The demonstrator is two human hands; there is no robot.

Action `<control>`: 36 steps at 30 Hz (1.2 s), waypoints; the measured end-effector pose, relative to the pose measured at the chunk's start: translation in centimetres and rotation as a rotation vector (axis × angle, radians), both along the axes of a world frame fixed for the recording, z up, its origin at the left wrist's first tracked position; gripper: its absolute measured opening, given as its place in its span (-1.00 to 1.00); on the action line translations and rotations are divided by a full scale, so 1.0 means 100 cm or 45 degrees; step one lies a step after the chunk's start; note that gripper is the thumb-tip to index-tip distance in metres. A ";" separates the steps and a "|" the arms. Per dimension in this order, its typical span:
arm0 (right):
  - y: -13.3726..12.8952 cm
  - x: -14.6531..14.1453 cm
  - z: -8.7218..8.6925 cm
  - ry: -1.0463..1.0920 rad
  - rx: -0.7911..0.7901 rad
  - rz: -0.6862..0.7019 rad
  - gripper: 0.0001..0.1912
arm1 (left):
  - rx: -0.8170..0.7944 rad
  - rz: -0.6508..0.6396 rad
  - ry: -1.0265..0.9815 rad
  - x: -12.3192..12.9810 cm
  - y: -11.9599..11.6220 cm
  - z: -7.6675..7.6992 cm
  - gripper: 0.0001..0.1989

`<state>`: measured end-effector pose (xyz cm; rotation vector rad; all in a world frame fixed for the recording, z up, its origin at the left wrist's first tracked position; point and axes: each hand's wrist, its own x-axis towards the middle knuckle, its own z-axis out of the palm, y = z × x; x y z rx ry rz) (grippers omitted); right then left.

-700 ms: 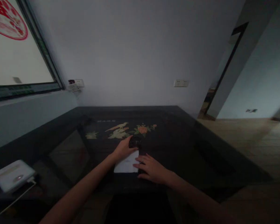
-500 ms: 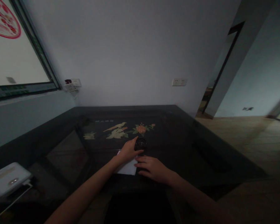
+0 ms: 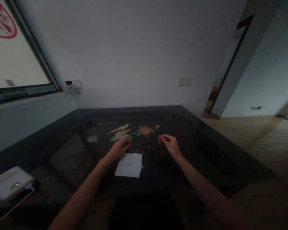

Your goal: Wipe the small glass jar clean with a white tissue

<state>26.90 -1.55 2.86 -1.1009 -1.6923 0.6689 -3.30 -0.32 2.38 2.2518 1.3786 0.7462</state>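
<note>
Left hand (image 3: 121,148) has released the glass (image 3: 148,149), half-uncurled at its nine o'clock; right hand (image 3: 171,145) bunched at three, grip unclear; dark table (image 3: 184,127), pale wall (image 3: 124,48).

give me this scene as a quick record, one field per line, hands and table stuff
left hand: at the paper's far edge, fingers curled, contact unclear
right hand: right of the glass, apart from it, fingers bent, no held thing visible
paper: white, on the table
glass: clear, round, by the paper's far right corner
table: dark, glossy, with a bird and flower design
box: white, far left, cable attached
</note>
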 end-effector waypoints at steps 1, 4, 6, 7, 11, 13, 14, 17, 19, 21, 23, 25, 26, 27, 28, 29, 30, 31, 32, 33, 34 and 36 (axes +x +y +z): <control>0.005 -0.002 -0.004 -0.011 -0.020 0.016 -0.55 | -0.008 0.028 0.010 -0.006 0.002 -0.001 -0.71; 0.011 -0.007 -0.018 -0.098 -0.097 0.103 -0.47 | -0.056 0.042 0.054 -0.018 0.002 -0.002 -0.75; 0.009 -0.011 -0.026 -0.182 -0.147 0.151 -0.32 | -0.104 0.016 0.089 -0.019 -0.002 -0.001 -0.76; 0.008 -0.012 -0.028 -0.224 -0.165 0.165 -0.24 | -0.127 0.002 0.105 -0.019 -0.005 0.000 -0.75; 0.002 -0.018 -0.031 -0.372 -0.195 0.173 -0.05 | -0.203 -0.041 0.158 -0.013 -0.017 0.004 -0.56; 0.001 -0.022 -0.030 -0.431 -0.208 0.154 0.00 | -0.254 -0.044 0.175 -0.011 -0.022 0.006 -0.48; 0.001 -0.024 -0.030 -0.458 -0.217 0.139 0.02 | -0.283 -0.045 0.179 -0.010 -0.024 0.007 -0.47; 0.002 -0.030 -0.030 -0.524 -0.243 0.091 0.06 | -0.364 -0.066 0.175 -0.008 -0.028 0.009 -0.55; 0.002 -0.032 -0.030 -0.552 -0.251 0.064 0.05 | -0.388 -0.089 0.158 -0.008 -0.028 0.011 -0.64; 0.002 -0.033 -0.030 -0.568 -0.248 0.046 0.00 | -0.381 -0.102 0.122 -0.008 -0.026 0.013 -0.70; 0.002 -0.033 -0.029 -0.576 -0.237 0.040 -0.04 | -0.352 -0.093 0.071 -0.009 -0.024 0.014 -0.74; 0.001 -0.033 -0.029 -0.573 -0.229 0.035 -0.06 | -0.325 -0.055 0.020 -0.010 -0.021 0.014 -0.74; 0.001 -0.033 -0.029 -0.567 -0.228 0.030 -0.06 | -0.312 -0.029 -0.005 -0.011 -0.019 0.014 -0.73; 0.001 -0.032 -0.029 -0.559 -0.227 0.026 -0.06 | -0.299 0.001 -0.028 -0.012 -0.016 0.013 -0.72; 0.000 -0.032 -0.029 -0.548 -0.226 0.022 -0.06 | -0.285 0.032 -0.049 -0.013 -0.014 0.012 -0.71; 0.000 -0.032 -0.029 -0.536 -0.224 0.020 -0.07 | -0.269 0.063 -0.067 -0.014 -0.012 0.011 -0.70; 0.000 -0.032 -0.029 -0.520 -0.218 0.021 -0.07 | -0.251 0.096 -0.082 -0.015 -0.009 0.011 -0.69; 0.000 -0.031 -0.030 -0.501 -0.210 0.026 -0.08 | -0.229 0.132 -0.094 -0.016 -0.007 0.010 -0.67; -0.001 -0.031 -0.030 -0.478 -0.199 0.034 -0.10 | -0.204 0.172 -0.103 -0.016 -0.006 0.010 -0.67; -0.001 -0.031 -0.030 -0.449 -0.184 0.047 -0.12 | -0.176 0.215 -0.110 -0.017 -0.005 0.011 -0.67; -0.001 -0.030 -0.030 -0.414 -0.165 0.063 -0.13 | -0.146 0.259 -0.115 -0.017 -0.004 0.012 -0.68; -0.002 -0.029 -0.030 -0.346 -0.127 0.097 -0.13 | -0.086 0.345 -0.120 -0.017 -0.005 0.014 -0.73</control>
